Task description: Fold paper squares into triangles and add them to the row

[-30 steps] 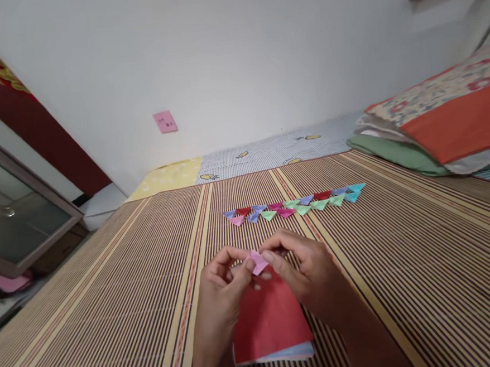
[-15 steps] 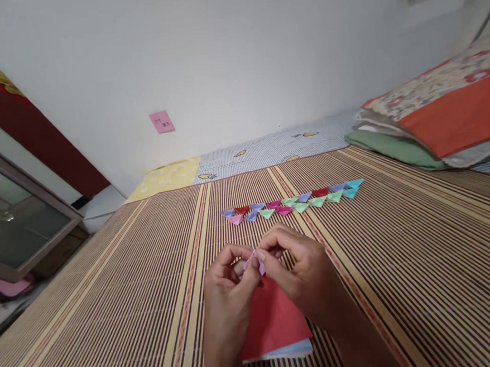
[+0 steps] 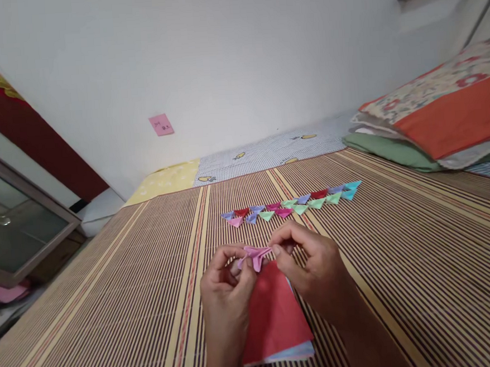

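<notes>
Between my two hands is a small folded pink paper piece (image 3: 257, 256), its creases and points showing. My left hand (image 3: 227, 285) pinches its left side between thumb and fingers. At the right tip, my right hand (image 3: 306, 257) grips it with thumb and forefinger. Below the hands lies a stack of coloured paper (image 3: 275, 321), red on top with paler sheets peeking out at the bottom edge. Beyond the hands, several small folded paper triangles (image 3: 283, 212) in blue, red, pink, green and turquoise lie in two slanting rows.
A striped bamboo mat (image 3: 123, 304) covers the surface. Folded bedding (image 3: 454, 118) is piled at the right, near the white wall (image 3: 236, 55). A pink note (image 3: 161, 124) is stuck on the wall. A glass-panelled door (image 3: 16, 210) stands at the left.
My right hand has moved a little to the right, away from the left. The pink paper is now stretched wider between them, and more of it shows.
</notes>
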Action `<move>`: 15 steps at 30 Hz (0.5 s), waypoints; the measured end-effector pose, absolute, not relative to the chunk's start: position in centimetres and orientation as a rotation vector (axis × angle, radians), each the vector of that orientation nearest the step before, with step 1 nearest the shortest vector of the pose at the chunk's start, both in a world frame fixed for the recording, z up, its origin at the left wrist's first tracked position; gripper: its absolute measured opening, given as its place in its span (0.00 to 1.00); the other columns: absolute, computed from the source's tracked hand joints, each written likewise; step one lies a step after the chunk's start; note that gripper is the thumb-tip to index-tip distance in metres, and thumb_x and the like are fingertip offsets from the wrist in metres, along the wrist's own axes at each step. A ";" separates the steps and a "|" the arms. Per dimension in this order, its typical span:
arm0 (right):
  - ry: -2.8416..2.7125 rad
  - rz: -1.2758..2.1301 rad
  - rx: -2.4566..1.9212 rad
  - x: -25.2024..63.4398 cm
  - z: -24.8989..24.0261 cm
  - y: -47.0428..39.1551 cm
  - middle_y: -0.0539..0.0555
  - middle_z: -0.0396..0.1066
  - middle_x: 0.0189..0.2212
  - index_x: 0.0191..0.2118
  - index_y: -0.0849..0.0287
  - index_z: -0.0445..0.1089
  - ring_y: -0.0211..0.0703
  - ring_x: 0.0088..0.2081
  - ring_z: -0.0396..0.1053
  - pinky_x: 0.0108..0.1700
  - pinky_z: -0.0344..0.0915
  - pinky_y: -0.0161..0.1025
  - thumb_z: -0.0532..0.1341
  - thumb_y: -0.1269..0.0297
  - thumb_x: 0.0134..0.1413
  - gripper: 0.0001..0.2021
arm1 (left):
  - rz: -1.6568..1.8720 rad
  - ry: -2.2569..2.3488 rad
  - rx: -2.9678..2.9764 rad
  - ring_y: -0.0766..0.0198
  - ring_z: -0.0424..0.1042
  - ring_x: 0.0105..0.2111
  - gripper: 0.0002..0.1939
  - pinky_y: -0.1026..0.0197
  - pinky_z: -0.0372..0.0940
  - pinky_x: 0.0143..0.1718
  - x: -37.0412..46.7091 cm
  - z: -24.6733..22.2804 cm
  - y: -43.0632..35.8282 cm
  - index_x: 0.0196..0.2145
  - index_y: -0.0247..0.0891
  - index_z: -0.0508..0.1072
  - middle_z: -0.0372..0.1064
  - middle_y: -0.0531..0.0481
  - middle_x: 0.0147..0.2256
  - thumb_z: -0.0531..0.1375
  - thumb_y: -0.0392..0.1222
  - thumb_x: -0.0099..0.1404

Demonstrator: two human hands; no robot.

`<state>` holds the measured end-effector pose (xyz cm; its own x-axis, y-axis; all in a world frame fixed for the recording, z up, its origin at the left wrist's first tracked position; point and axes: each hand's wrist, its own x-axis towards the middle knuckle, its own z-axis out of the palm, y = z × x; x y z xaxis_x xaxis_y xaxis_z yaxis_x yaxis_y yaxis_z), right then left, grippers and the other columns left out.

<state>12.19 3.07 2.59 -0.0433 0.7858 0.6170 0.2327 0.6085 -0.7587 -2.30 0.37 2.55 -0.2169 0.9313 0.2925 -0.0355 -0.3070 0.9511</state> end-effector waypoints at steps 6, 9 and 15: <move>-1.588 0.550 -0.906 12.5 2.5 3.1 0.48 0.68 0.27 0.32 0.57 0.69 0.38 0.28 0.66 0.32 0.63 0.37 0.58 0.74 0.56 0.05 | 1.619 1.135 1.304 0.68 0.75 0.33 0.03 0.69 0.70 0.35 -2.2 2.2 0.5 0.34 0.39 0.75 0.75 0.53 0.33 0.66 0.35 0.64; -1.613 0.545 -0.910 12.6 2.6 3.1 0.47 0.68 0.28 0.33 0.58 0.69 0.37 0.29 0.66 0.33 0.63 0.37 0.58 0.75 0.55 0.06 | 1.622 1.139 1.284 0.69 0.76 0.32 0.02 0.69 0.70 0.35 -2.0 2.2 0.5 0.34 0.39 0.76 0.76 0.53 0.33 0.66 0.35 0.64; -1.627 0.557 -0.922 12.2 2.9 2.8 0.48 0.69 0.29 0.31 0.58 0.69 0.38 0.31 0.67 0.35 0.64 0.37 0.57 0.78 0.53 0.07 | 1.587 1.151 1.274 0.67 0.78 0.34 0.04 0.68 0.72 0.37 -1.6 2.4 0.2 0.35 0.39 0.76 0.77 0.52 0.33 0.68 0.37 0.62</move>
